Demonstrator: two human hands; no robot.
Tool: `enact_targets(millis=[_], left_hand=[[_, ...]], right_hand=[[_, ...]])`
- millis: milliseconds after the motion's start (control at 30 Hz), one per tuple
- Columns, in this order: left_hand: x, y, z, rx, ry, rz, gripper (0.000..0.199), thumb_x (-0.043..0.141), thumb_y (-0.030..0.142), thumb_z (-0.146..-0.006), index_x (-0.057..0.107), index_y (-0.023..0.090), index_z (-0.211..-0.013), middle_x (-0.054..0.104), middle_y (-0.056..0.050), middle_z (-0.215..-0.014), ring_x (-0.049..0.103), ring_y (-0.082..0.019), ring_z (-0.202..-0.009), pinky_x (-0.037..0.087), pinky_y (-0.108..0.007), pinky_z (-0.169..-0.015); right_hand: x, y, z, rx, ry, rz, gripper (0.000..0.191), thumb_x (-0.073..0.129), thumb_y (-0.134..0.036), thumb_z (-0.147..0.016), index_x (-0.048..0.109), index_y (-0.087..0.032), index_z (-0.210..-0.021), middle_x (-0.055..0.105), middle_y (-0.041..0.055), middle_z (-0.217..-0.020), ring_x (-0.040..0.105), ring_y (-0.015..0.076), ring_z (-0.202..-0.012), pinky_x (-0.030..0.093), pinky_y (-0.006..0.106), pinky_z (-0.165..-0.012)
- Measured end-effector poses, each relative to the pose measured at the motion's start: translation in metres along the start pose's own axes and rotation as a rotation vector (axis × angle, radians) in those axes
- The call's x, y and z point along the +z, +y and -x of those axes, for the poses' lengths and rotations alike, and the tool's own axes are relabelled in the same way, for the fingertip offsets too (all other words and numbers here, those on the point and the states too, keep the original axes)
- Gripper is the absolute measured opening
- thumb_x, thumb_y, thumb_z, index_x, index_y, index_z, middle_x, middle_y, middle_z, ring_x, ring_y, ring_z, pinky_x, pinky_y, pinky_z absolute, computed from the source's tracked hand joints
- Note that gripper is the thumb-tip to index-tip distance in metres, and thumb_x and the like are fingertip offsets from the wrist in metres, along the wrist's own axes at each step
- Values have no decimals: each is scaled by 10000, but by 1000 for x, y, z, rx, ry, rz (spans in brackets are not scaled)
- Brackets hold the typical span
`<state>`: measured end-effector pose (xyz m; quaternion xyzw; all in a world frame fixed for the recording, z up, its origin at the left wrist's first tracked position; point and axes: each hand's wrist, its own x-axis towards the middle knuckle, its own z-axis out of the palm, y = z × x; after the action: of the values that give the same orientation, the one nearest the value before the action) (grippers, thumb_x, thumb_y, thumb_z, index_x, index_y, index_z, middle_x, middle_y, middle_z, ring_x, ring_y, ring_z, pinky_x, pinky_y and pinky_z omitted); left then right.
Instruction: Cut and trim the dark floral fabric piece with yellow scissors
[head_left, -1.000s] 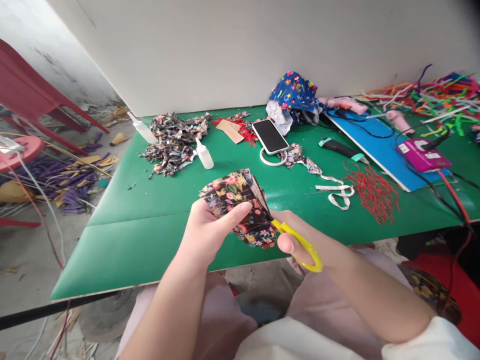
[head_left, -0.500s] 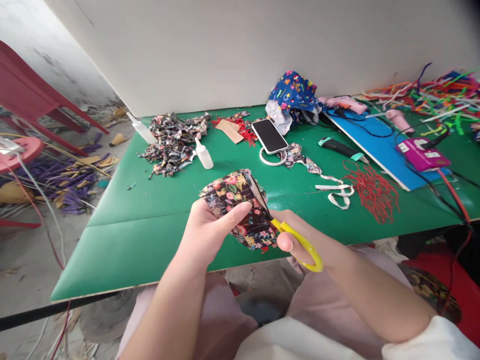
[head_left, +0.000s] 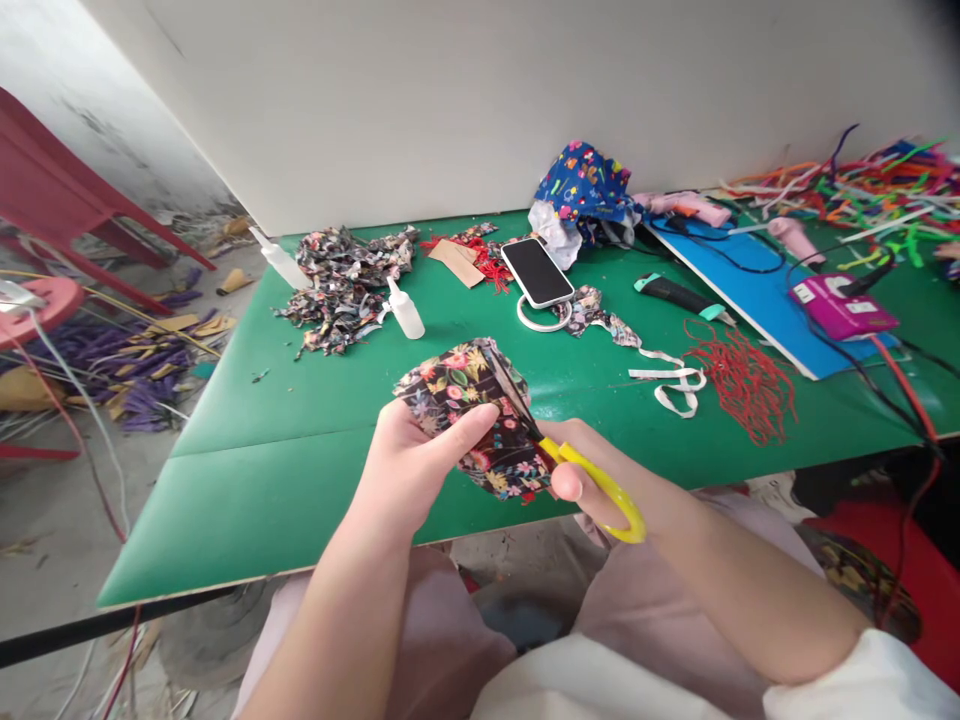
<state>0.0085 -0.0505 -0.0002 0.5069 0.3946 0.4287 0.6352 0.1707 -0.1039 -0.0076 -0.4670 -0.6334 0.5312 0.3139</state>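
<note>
At frame centre I see the left hand (head_left: 414, 458) pinching floral fabric (head_left: 456, 375), probably light and floppy, best held back from the blades (head_left: 532, 428); the right hand (head_left: 621, 468) grips yellow-handled scissors (head_left: 601, 480)

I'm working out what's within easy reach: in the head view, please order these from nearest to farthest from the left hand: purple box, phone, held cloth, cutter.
1. Held cloth: in the left hand.
2. Phone: ahead, somewhat right.
3. Cutter: right of the phone.
4. Purple box: farthest right.
</note>
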Motion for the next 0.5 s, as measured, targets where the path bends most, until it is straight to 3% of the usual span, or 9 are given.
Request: enact_targets(millis=[233, 500], left_hand=[[1, 0, 1, 1, 16, 29, 203, 753, 278, -617, 682, 158, -766, 709, -40, -759, 651, -192, -677, 529, -272, -604], [2, 2, 1, -12, 23, 86, 266, 739, 302, -634, 666, 178, -857, 710, -46, -823, 658, -222, -794, 545, -305, -705]], right_hand=[[3, -1, 1, 12, 10, -8, 790, 299, -843, -597, 619, -151, -807, 600, 21, -645, 573, 170, -675, 419, 242, -595], [4, 2, -2, 4, 50, 51, 825, 281, -861, -589, 615, -146, -829, 593, 28, -692, 547, 184, -729, 414, 254, -628]])
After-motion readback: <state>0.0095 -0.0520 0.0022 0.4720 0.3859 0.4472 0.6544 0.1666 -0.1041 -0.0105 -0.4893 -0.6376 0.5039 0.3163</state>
